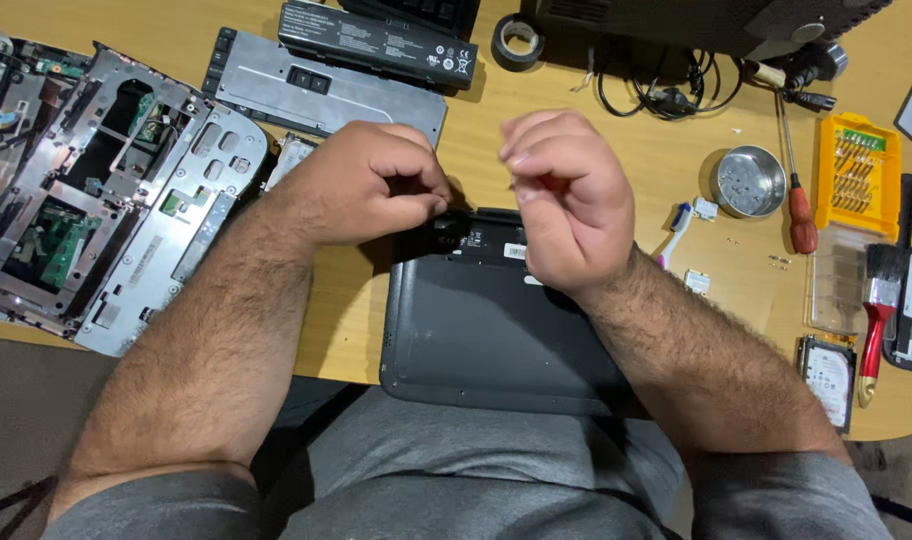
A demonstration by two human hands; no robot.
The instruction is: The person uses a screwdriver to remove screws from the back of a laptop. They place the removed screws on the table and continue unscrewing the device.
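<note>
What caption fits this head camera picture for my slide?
Two hands, left and right, curled above a dark laptop base on a wooden desk with parts and tools.

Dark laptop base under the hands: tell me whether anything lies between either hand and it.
Nothing visible does. The left hand and right hand are both above the dark laptop base's top edge, with no object between.

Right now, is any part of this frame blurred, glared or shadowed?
Head view: even, soft light with no harsh glare; right hand has motion-blurred fingertips; left hand is sharp; the dark laptop base is shadowed under both hands; the metal dish shows mild shine.
</note>
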